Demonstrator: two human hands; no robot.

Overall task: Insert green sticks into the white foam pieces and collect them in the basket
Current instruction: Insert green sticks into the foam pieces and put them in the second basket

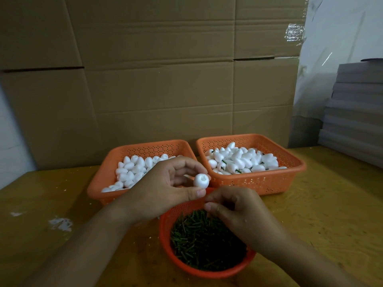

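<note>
My left hand (pixel 165 183) pinches one white foam piece (pixel 201 180) between thumb and fingers, its dimpled end facing me, above the gap between the baskets. My right hand (pixel 234 212) hovers over the round orange basket (pixel 165 228) of green sticks (pixel 203 243). Its thumb and forefinger are pinched together just below the foam piece, and anything between them is hidden. The left rectangular orange basket (pixel 103 179) holds plain foam pieces (pixel 132 170). In the right rectangular orange basket (pixel 294 168), the foam pieces (pixel 242 160) show green sticks poking out.
The baskets stand on a yellowish wooden table (pixel 310 214) with white scuffs at the left (pixel 61 223). A cardboard wall (pixel 165 79) rises behind them. A stack of grey boards (pixel 356 112) sits at the back right.
</note>
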